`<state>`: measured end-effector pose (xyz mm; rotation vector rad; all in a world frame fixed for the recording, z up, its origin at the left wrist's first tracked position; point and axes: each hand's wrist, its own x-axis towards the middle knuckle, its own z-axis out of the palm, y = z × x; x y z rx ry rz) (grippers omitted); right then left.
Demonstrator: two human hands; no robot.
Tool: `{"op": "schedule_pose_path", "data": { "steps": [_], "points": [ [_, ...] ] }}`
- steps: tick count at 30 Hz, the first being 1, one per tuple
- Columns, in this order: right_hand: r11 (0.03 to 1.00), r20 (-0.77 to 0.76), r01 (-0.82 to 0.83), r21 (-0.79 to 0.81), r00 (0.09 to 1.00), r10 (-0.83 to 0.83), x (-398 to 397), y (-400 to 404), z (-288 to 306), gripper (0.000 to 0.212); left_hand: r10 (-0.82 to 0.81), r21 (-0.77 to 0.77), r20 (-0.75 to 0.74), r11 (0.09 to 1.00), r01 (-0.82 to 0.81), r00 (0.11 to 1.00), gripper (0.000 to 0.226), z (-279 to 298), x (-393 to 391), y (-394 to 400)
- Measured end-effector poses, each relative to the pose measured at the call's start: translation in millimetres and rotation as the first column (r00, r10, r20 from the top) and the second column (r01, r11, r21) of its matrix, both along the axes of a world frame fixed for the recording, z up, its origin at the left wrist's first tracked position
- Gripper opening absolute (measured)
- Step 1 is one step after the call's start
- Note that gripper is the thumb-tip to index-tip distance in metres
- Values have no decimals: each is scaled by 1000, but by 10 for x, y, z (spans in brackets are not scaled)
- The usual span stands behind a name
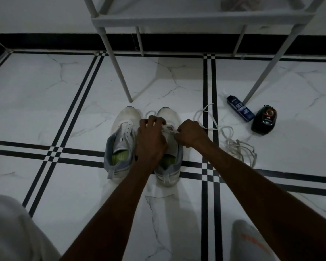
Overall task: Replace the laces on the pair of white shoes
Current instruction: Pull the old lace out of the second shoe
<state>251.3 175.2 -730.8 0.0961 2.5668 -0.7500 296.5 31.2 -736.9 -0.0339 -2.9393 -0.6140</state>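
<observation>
Two white shoes stand side by side on the tiled floor [64, 95], toes pointing away. The left shoe [120, 140] has bare eyelets. Over the right shoe [168, 166], the left hand [151, 140] and right hand [191, 134] each have fingers pinched on a white lace [169, 129]. A loose lace [235, 147] lies right, near a blue bottle [240, 108] and black container [264, 120].

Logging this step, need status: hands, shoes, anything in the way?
Left hand and right hand both pinching lace at right shoe. Left shoe unlaced. Loose laces piled right; shoe polish bottle, black shoe-shine sponge beyond, clear of hands.
</observation>
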Motion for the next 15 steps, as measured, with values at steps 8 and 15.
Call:
{"op": "schedule_pose_path", "data": {
  "steps": [8, 15],
  "points": [
    [997, -33, -70, -28, 997, 69, -62, 25, 7, 28, -128, -122, 12, 984, 128, 992, 22, -69, -105, 121],
    [983, 60, 81, -163, 996, -72, -82, 227, -79, 41, 540, 390, -118, 797, -462, 833, 9, 7, -278, -196]
  ]
}}
